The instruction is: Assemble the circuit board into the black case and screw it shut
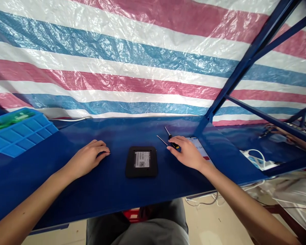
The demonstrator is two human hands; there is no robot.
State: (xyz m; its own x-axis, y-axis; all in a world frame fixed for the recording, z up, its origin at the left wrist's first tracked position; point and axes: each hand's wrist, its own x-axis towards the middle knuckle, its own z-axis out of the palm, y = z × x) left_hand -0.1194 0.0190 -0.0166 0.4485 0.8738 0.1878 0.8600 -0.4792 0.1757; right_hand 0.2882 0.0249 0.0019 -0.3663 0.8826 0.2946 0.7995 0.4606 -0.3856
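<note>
A small black square device (141, 162) with a white label lies flat on the blue table (112, 190), between my hands. My left hand (88, 157) rests palm down to its left, fingers curled over something small and dark that I cannot identify. My right hand (187, 152) rests to the right of the device, its fingers on the black handle of a screwdriver (171, 139). A second thin tool shaft (162, 140) lies just beside it. Under my right hand lies a phone (200, 147) with a lit screen.
A light blue compartment tray (22, 133) with green parts stands at the far left. A striped tarp (132, 61) hangs behind the table. Blue frame bars (247, 58) rise at the right, with a white power strip and cables (257, 160) beyond.
</note>
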